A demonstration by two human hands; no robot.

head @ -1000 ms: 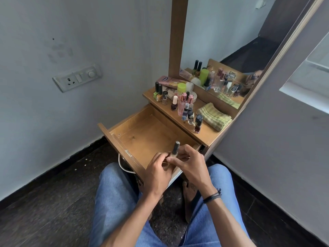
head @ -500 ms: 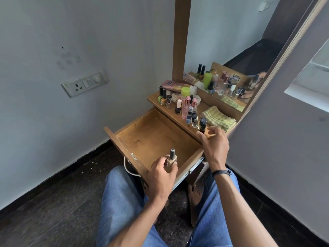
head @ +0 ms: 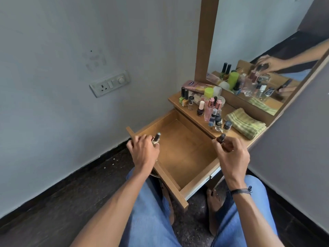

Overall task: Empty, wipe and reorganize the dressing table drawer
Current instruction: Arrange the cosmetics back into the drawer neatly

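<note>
From the head camera we see the drawer (head: 181, 147) pulled out at centre, and at its 9 o'clock the left hand (head: 144, 152) curls round a dark-capped polish bottle (head: 157, 137). At 3 o'clock the right hand (head: 233, 154) pinches a dark bottle (head: 221, 139); the other bottles (head: 208, 111) stand on the tabletop (head: 173, 100) at 1 o'clock, beside a folded green cloth (head: 245, 124)

Bottles (head: 211, 111) and cloth (head: 245, 124) on shelf (head: 231, 135)

Soft, even daylight; wide-angle bending at edges; both hands slightly motion-blurred.
</note>
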